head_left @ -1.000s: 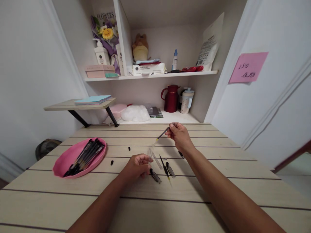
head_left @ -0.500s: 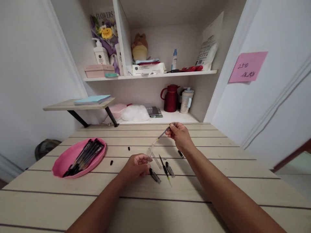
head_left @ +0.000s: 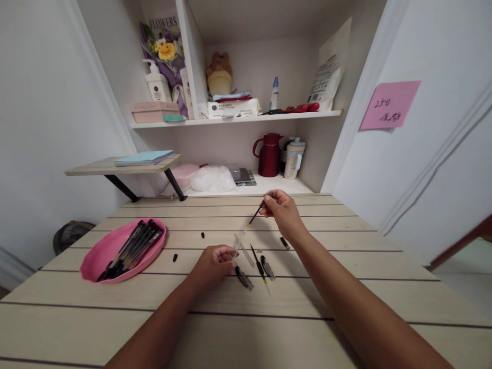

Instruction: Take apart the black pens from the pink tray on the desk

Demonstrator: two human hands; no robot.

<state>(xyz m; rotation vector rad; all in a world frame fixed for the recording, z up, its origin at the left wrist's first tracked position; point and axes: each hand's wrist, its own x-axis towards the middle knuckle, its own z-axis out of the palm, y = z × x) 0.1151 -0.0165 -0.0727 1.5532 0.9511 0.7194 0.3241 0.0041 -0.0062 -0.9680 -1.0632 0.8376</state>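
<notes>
My right hand (head_left: 277, 206) pinches a pen refill (head_left: 255, 213), held slanted above the table with its yellowish end pointing down and left. Below it, my left hand (head_left: 216, 260) grips a clear pen barrel (head_left: 237, 243), tilted upward toward the refill. The refill's see-through tail is faint, and I cannot tell whether it is inside the barrel. Between my hands on the table lie another clear barrel (head_left: 247, 255), a second refill (head_left: 261, 267) and two black pen caps (head_left: 268, 267) (head_left: 244, 278). A short black pen part (head_left: 285, 243) lies beneath my right wrist.
At the left stands a pink tray (head_left: 89, 264) heaped with black pens (head_left: 132, 248). Two small black plugs (head_left: 175, 258) (head_left: 203, 235) lie to its right. A small raised shelf (head_left: 92, 167) bears blue paper. Behind are a red jug (head_left: 270, 156) and a pale cup (head_left: 294, 160).
My right hand has shifted slightly left, and the refill has come a little lower. The left hand keeps its hold on the barrel, and the view has shifted slightly.
</notes>
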